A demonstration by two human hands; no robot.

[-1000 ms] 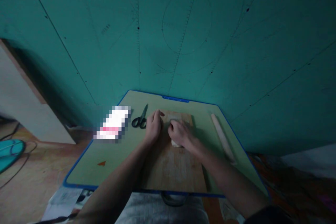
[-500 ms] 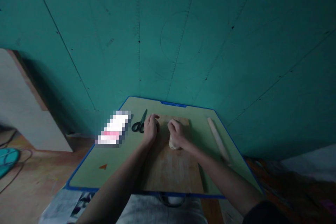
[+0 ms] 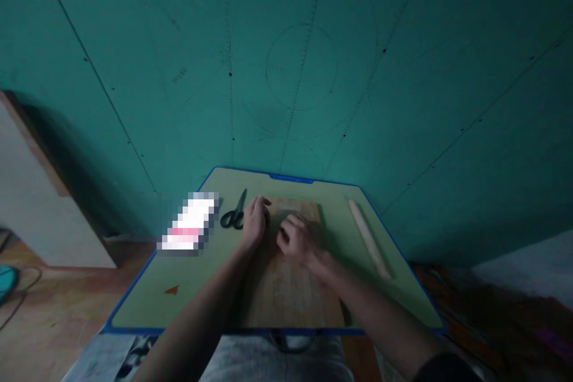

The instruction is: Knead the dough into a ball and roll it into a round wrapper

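Note:
My left hand (image 3: 255, 222) is at the far left edge of a wooden cutting board (image 3: 286, 292), its fingers curled around that edge. My right hand (image 3: 298, 240) is over the board's middle with bent fingers, pressing on a lump of dough that the hand now hides. Just left of my left hand lies a pair of scissors (image 3: 233, 215) with dark handles, blades pointing away. To the right of the board rests a pale wooden rolling pin (image 3: 369, 239), touched by neither hand.
The board lies on a light green table (image 3: 197, 304) with a blue rim. A blurred-out bright object (image 3: 190, 224) sits at the table's left edge, and a small orange triangular scrap (image 3: 171, 290) lies nearer me. A green wall (image 3: 304, 71) rises behind the table.
My right hand has rolled forward and down over the dough, its fist loosening to bent fingers and covering the pale lump visible before. The left hand keeps its place. The view has shifted slightly.

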